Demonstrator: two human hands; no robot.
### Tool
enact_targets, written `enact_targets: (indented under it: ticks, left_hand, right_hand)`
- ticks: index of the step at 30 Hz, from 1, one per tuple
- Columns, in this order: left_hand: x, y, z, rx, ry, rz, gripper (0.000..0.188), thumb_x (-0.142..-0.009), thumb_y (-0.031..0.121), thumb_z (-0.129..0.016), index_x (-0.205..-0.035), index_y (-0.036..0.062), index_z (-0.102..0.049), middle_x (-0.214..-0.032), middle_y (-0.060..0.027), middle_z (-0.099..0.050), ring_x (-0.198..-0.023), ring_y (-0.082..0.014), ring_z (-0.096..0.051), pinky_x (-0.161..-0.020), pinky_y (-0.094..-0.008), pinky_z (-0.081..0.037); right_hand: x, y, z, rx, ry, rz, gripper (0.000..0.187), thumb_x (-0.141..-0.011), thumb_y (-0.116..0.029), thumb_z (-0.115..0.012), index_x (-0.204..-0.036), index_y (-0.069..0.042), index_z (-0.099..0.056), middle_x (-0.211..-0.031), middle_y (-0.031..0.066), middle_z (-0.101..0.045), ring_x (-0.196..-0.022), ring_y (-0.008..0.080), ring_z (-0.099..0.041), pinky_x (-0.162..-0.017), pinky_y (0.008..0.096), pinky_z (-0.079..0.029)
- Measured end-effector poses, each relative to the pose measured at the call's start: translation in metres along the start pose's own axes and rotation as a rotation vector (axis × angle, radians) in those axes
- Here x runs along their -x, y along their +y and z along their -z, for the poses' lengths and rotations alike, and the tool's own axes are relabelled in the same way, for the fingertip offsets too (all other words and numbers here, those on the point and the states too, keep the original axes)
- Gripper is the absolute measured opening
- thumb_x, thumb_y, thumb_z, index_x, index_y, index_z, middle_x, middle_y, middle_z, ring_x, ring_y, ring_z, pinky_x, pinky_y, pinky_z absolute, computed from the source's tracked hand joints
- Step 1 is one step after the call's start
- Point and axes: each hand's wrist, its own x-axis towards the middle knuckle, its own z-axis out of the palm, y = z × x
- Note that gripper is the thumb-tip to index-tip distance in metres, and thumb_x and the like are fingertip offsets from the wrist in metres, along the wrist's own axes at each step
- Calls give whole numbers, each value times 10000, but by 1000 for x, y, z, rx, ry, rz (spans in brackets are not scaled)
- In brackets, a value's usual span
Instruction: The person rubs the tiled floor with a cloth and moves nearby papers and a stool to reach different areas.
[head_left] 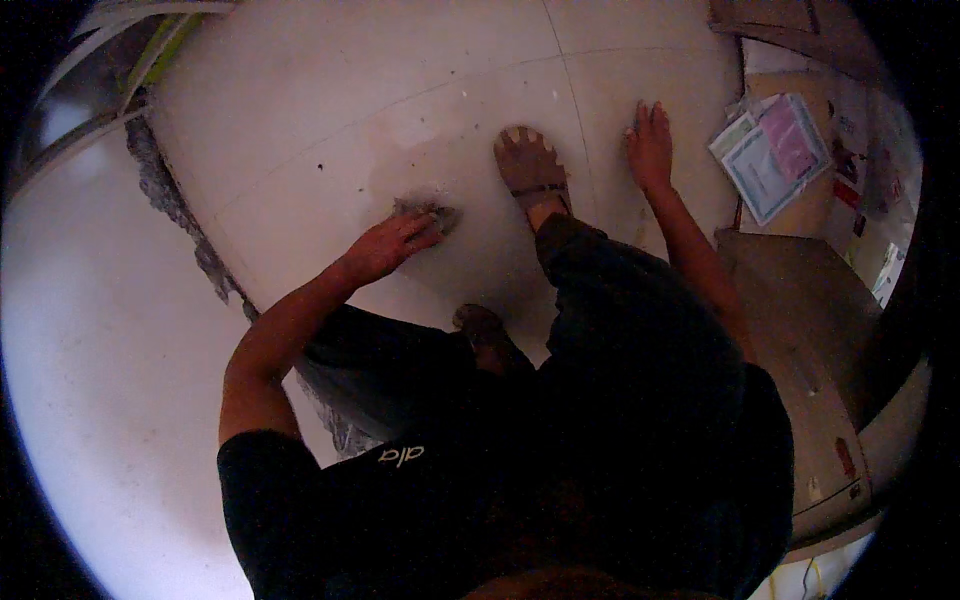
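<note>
A ragged, crinkled grey strip (165,190) runs down the left of the frame; near centre, the person's left hand (385,247) lays bent fingers over a rough, fibrous grey wad (445,217) on the smooth, pale floor (330,125), though gripping or merely pressing cannot be told. Right of a brown strapped sandal (528,168), the right hand (652,150) rests with fingers extended, beside flat, glossy pink-and-white sheets (762,165) at upper right.

**Bare left hand (392,247) rests on crumpled grey wad (448,216)**

It lies on a pale, thin-seamed floor (310,110). The bare right hand (651,150) appears flat there, right of a brown strapped sandal (530,170); white-and-pink paper sheets (760,165) lie farther right.
</note>
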Motion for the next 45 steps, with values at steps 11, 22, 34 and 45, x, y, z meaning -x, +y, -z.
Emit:
enact_targets:
  ticks: [11, 22, 34, 45]
  left_hand:
    - [-165, -85, 45, -168, 441, 100, 655, -819, 22, -538, -1441, 138, -368, -1510, -132, -325, -1370, -366, -332, -1118, -473, -294]
    - [-232, -99, 151, 864, 476, 195, 383, -959, 243, -476, -1293, 68, -543, -1207, -156, -600, -1049, -319, -581, -916, -432, -441]
    - [-263, -110, 88, -349, 575, -132, 477, -838, 127, -555, -1314, 147, -529, -1210, -109, -550, -1089, -278, -519, -898, -438, -422]
    - [-307, -12, 115, 693, -1, -68, 394, -935, 340, -508, -1180, 50, -611, -1157, -134, -607, -1047, -279, -577, -974, -392, -427]
  right_hand:
    - [14, -3, 4, 62, -23, 55, 718, -905, -267, -565, -1498, -87, -203, -1531, 246, -177, -1390, 448, -226, -1079, 545, -280]
    - [39, 37, 5, -105, 154, 29, 654, -905, -195, -522, -1466, -4, -247, -1494, 252, -266, -1393, 417, -231, -1160, 467, -169]
    - [76, 42, -3, -145, 122, -44, 585, -906, -105, -503, -1445, -4, -297, -1485, 230, -306, -1383, 416, -258, -1162, 478, -172]
    - [101, 78, -35, -57, 370, -23, 520, -948, -154, -464, -1416, 37, -341, -1477, 216, -346, -1370, 386, -313, -1143, 441, -220]
